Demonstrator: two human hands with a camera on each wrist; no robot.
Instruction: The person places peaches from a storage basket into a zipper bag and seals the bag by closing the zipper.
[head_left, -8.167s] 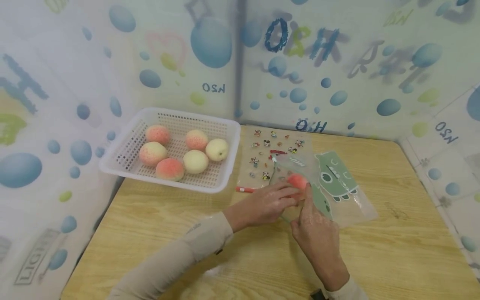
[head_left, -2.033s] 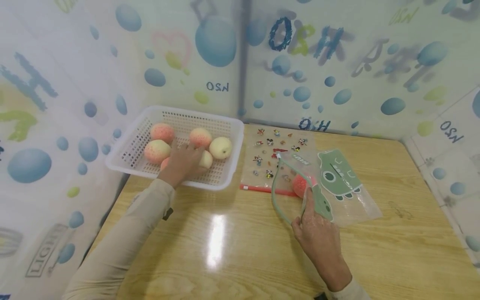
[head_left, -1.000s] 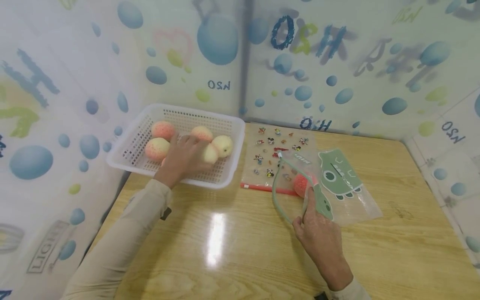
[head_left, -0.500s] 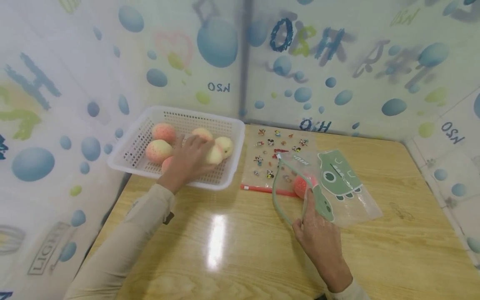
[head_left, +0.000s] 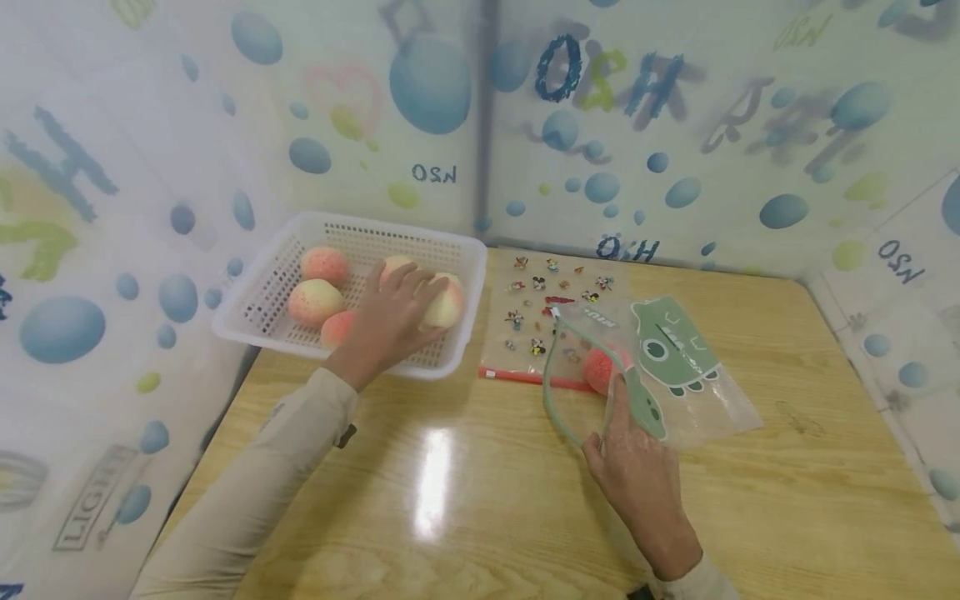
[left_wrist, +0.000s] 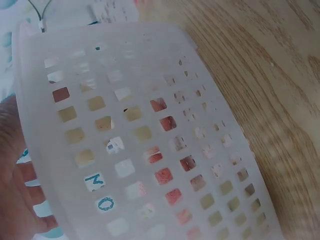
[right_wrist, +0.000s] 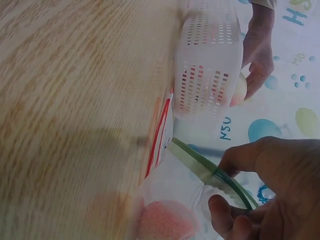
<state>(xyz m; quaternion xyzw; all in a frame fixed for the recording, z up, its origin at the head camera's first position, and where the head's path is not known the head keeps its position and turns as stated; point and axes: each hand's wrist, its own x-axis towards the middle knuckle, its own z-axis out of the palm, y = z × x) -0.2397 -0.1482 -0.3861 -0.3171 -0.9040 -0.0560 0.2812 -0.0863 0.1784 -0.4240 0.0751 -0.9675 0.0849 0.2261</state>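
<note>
My left hand (head_left: 386, 321) reaches into the white basket (head_left: 273, 342) and grips a pale peach (head_left: 444, 307) on its right side. In the right wrist view this peach (right_wrist: 241, 90) shows at the height of the basket's rim, with fingers round it. My right hand (head_left: 637, 483) holds up the mouth of a clear zip bag with a green edge (head_left: 553, 400), thumb and fingers pinching that edge (right_wrist: 200, 165). Inside the bag, a red peach (head_left: 600, 369) lies low. From the left wrist, the basket's wall hides most of the left hand.
More peaches (head_left: 315, 302) lie in the basket's left and middle. Under the green-edged bag is a clear bag with cartoon figures and a red zip (head_left: 513, 377). A bag with a green dinosaur print (head_left: 675, 346) lies to the right. Patterned walls enclose the wooden table (head_left: 480, 517).
Earlier both hands were at the bag around the red peach. The left hand then went to the basket, took a pale peach and shifted it rightward. The right hand has kept its place.
</note>
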